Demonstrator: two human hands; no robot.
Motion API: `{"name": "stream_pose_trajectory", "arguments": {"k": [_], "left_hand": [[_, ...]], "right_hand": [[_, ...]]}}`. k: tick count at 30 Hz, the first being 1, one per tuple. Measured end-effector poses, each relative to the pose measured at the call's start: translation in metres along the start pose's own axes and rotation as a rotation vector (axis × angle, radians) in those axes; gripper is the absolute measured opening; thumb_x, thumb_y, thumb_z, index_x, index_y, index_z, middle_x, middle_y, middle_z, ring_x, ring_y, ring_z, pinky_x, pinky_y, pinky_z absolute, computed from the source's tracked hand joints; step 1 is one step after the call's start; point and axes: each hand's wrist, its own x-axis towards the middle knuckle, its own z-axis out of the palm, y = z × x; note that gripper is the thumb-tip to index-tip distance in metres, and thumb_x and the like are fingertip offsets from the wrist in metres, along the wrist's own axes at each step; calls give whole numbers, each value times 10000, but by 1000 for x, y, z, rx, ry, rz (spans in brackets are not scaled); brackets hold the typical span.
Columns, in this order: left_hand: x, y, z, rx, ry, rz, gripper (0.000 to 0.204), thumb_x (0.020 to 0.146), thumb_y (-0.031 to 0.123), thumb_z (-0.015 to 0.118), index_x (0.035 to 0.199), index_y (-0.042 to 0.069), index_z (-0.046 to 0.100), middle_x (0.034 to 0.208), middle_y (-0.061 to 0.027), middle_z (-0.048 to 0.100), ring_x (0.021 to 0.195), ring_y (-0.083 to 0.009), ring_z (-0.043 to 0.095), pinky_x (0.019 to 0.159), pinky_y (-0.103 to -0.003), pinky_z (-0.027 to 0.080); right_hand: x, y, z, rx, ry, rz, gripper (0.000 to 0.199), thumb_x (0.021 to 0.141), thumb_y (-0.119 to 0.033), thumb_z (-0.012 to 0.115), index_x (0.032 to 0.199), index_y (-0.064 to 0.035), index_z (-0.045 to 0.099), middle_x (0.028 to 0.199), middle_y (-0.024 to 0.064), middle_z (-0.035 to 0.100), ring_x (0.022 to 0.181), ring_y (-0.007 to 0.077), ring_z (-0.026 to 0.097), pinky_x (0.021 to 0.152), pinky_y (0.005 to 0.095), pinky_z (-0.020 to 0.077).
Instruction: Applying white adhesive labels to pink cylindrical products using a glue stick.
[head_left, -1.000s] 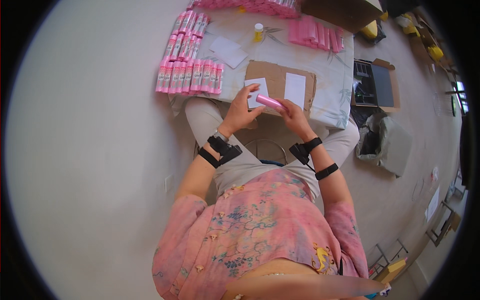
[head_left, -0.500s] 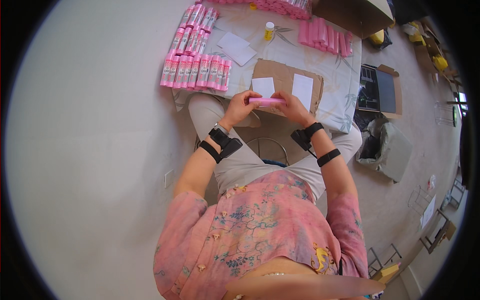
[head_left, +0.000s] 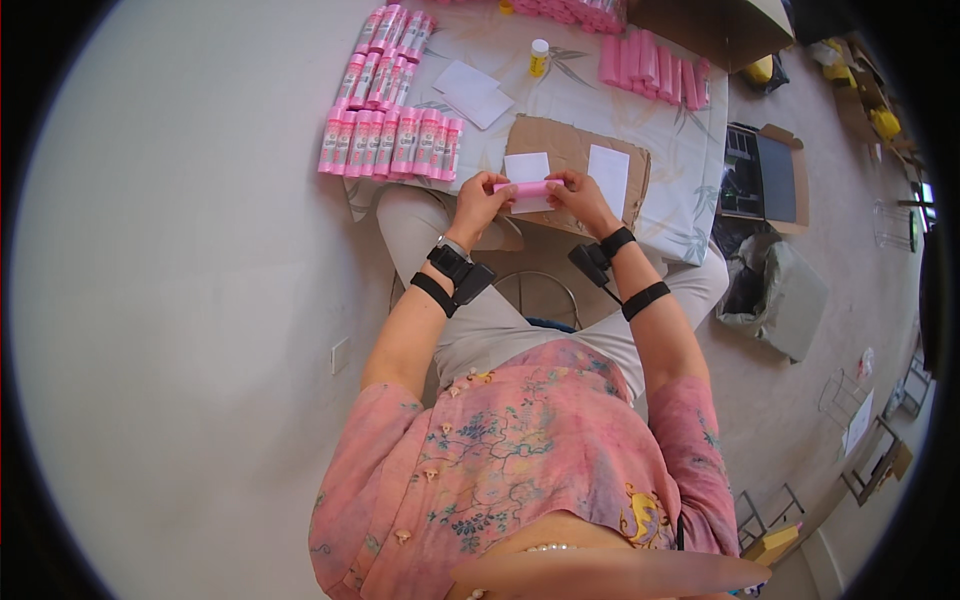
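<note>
Where both hands (head_left: pixel 530 195) meet, pink tube (head_left: pixel 527 188).

i see a glossy pink plastic tube (head_left: pixel 527 188) pinched between my left hand (head_left: pixel 484 202) and right hand (head_left: pixel 578 197), over a matt brown cardboard sheet (head_left: pixel 560 150) with smooth white paper slips (head_left: pixel 609 172); the tablecloth (head_left: pixel 670 160) looks like soft printed cloth, the rows of pink tubes (head_left: pixel 392 143) shiny, the floor (head_left: pixel 180 300) smooth and matt
</note>
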Motion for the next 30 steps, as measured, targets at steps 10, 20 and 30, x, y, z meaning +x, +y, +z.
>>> {"name": "stream_pose_trajectory", "arguments": {"k": [10, 20, 30], "left_hand": [[9, -11, 0, 368, 99, 133, 255, 869, 184, 811, 981, -24, 715, 866, -126, 695, 691, -182, 722, 629, -305, 569], [20, -30, -5, 631, 151, 297, 216, 911, 165, 771, 1007, -22, 722, 740, -81, 733, 631, -135, 714, 587, -280, 563], [19, -20, 4, 685, 189, 347, 211, 898, 185, 771, 961, -13, 737, 744, -103, 741, 642, -159, 722, 627, -306, 549]], "right_hand": [[2, 10, 18, -137, 198, -92, 189, 1007, -74, 628, 1128, 66, 668, 969, 115, 677, 765, 158, 702, 673, 290, 581], [7, 13, 24, -269, 275, -144, 173, 993, -72, 638, 1089, 64, 687, 1056, 153, 595, 748, 200, 715, 658, 318, 581], [21, 34, 15, -461, 311, -249, 165, 994, -88, 638, 1088, 37, 691, 1052, 187, 612, 734, 235, 703, 710, 364, 568]]}}
